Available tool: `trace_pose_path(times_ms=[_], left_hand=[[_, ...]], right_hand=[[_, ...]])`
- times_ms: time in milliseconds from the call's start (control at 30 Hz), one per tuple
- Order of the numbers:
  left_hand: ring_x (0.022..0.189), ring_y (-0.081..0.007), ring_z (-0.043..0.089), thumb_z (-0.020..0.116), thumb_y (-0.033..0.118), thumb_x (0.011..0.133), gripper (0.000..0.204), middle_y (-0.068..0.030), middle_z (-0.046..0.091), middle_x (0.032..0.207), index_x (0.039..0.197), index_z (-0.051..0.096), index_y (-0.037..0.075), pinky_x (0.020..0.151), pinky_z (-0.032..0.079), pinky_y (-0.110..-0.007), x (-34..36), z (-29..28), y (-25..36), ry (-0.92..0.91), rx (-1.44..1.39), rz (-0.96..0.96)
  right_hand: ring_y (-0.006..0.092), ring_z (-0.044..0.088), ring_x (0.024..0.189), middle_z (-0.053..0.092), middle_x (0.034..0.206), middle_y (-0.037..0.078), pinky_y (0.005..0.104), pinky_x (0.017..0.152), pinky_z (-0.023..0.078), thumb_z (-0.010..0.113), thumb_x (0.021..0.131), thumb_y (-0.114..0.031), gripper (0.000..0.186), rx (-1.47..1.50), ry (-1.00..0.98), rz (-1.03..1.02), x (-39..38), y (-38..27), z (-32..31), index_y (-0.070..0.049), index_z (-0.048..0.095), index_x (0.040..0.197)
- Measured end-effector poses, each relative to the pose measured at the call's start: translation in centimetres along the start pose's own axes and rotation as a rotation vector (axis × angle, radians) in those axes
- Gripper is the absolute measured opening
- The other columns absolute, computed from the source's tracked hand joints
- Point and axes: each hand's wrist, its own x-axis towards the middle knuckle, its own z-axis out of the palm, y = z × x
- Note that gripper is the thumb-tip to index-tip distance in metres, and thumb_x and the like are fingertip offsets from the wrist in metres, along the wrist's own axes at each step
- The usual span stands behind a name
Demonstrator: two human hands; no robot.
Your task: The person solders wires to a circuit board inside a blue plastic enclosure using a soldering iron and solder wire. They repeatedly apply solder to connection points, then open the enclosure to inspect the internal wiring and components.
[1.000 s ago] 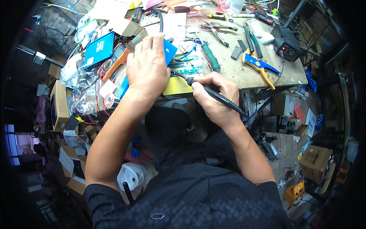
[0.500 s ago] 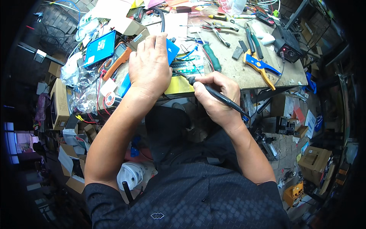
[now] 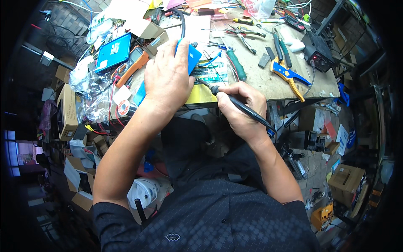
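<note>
head view: right hand pinches a black soldering iron; left hand covers a blue case, whether gripping i cannot tell; green circuit board by the iron's tip, on the bench.

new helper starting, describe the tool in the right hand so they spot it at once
At the near edge of the workbench, find the right hand. Pinched in it is a slim, pen-shaped tool, angled toward the left hand. Unlike the green-handled tool just beyond, it is black, ribbed toward its rear and held.
</note>
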Motion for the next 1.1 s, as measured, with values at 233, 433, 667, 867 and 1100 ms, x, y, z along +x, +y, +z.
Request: trace_pose_path(times_ms=[233, 433, 667, 867, 1100], left_hand=[[0.149, -0.0447, 0.059, 0.095, 0.025, 0.083, 0.099, -0.0243, 0.055, 0.167, 0.168, 0.048, 0.007, 0.122, 0.049, -0.052, -0.9, -2.3, -0.7, 0.056, -0.091, 0.032], [0.153, -0.0443, 0.056, 0.095, 0.033, 0.085, 0.098, -0.0273, 0.055, 0.166, 0.166, 0.050, 0.002, 0.127, 0.046, -0.052, -3.4, -4.1, -4.0, 0.076, -0.252, -0.045], [0.152, -0.0448, 0.056, 0.100, 0.044, 0.081, 0.107, -0.0273, 0.058, 0.162, 0.165, 0.051, -0.001, 0.129, 0.043, -0.052, -8.4, -4.7, -5.2, 0.081, -0.508, -0.126], [0.154, -0.0458, 0.051, 0.107, 0.041, 0.071, 0.122, -0.0260, 0.051, 0.168, 0.170, 0.046, 0.004, 0.129, 0.041, -0.055, -13.0, -2.4, -4.9, 0.214, -0.353, -0.033], [0.139, -0.0424, 0.064, 0.104, 0.031, 0.071, 0.102, -0.0214, 0.063, 0.158, 0.160, 0.059, 0.009, 0.114, 0.052, -0.053, -12.0, 2.1, -3.0, 0.347, -0.332, 0.006]], right_hand=[[0.0099, 0.075, 0.079, 0.081, 0.089, 0.009, 0.0276, 0.073, 0.060, 0.084, 0.095, -0.009, 0.018, -0.004, 0.005, 0.022, -0.1, -0.1, 0.1, 0.004, 0.082, 0.105], [0.0059, 0.067, 0.075, 0.077, 0.086, 0.004, 0.0242, 0.067, 0.053, 0.084, 0.097, -0.011, 0.017, 0.015, 0.014, 0.009, -0.2, 0.4, 0.1, 0.004, 0.082, 0.105], [0.0034, 0.063, 0.073, 0.075, 0.084, 0.000, 0.0223, 0.065, 0.049, 0.084, 0.100, -0.012, 0.017, 0.051, 0.007, 0.026, -0.6, 0.9, 0.1, 0.003, 0.082, 0.107], [0.0040, 0.064, 0.073, 0.076, 0.085, 0.001, 0.0226, 0.067, 0.051, 0.086, 0.097, -0.010, 0.018, 0.103, 0.050, 0.031, -0.6, 1.5, 0.3, 0.004, 0.083, 0.106], [0.0043, 0.066, 0.074, 0.076, 0.084, 0.002, 0.0226, 0.068, 0.053, 0.086, 0.097, -0.010, 0.017, 0.143, 0.068, 0.043, -0.8, 2.1, 0.5, 0.004, 0.082, 0.106]])
